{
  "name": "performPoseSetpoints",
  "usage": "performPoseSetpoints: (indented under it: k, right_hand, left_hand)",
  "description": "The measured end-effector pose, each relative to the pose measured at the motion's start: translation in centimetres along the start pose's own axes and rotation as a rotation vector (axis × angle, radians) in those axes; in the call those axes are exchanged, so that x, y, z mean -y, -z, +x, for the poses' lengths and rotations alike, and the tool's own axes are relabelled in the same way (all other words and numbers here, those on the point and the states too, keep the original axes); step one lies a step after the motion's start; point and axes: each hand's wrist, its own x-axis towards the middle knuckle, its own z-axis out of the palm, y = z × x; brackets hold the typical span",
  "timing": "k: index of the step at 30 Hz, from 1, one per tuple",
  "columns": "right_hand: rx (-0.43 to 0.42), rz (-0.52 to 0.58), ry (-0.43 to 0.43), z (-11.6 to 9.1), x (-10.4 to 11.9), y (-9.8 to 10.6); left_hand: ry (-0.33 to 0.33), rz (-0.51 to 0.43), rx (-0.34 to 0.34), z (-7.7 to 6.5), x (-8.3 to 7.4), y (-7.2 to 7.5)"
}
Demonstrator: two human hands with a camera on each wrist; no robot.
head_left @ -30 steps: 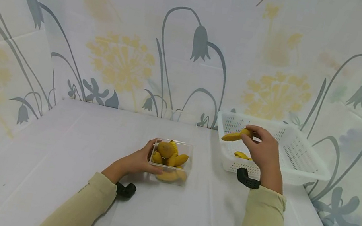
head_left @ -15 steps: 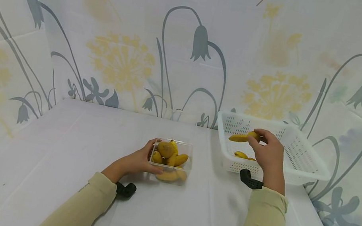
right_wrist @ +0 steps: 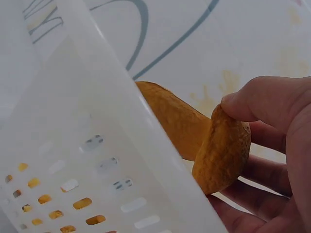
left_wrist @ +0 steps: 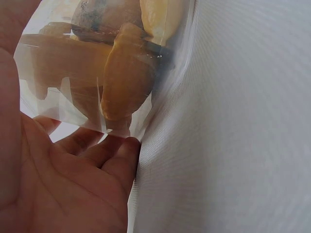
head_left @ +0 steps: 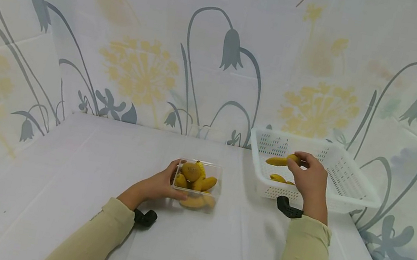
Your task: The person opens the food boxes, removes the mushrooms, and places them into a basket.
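In the head view my left hand [head_left: 158, 185] grips the left side of a clear plastic box [head_left: 217, 199], thumb along the front. Several yellow, banana-shaped pieces [head_left: 209, 183] and a round brownish-yellow fruit [head_left: 190, 172] lie in the box. The left wrist view has fingers [left_wrist: 119, 162] at the box's lower edge. Over the white basket [head_left: 350, 205], my right hand [head_left: 310, 178] pinches a yellow banana-like piece [head_left: 277, 161]. The right wrist view reveals a rounded, cap-like end [right_wrist: 223, 150] at the thumb. Its far end is hidden behind the basket wall [right_wrist: 121, 126].
More yellow pieces [head_left: 277, 178] lie on the basket floor, below the right hand. A transparent container [head_left: 208, 133] stands at the back of the white-covered table [head_left: 92, 221]. Flower-printed cloth [head_left: 140, 67] hangs behind and along both sides.
The right hand has shifted a little right and down over the basket, still pinching the yellow piece. My left hand and the clear box have stayed in place.
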Motion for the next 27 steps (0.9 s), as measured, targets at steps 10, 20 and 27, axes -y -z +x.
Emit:
performPoseSetpoints:
  k: [10,20,27]
  right_hand:
    - [0.004,-0.06,-0.036,0.06,0.21,-0.35]
    - [-0.006,-0.119,-0.057,0.22,0.34,-0.75]
    - [0.008,-0.131,-0.058,0.26,0.37,-0.83]
  left_hand:
    - [-0.004,0.002,0.001,-0.05,0.04,-0.03]
    - [-0.01,-0.006,0.003,-0.02,-0.11,0.0]
    - [-0.005,0.004,-0.005,-0.06,-0.18,0.0]
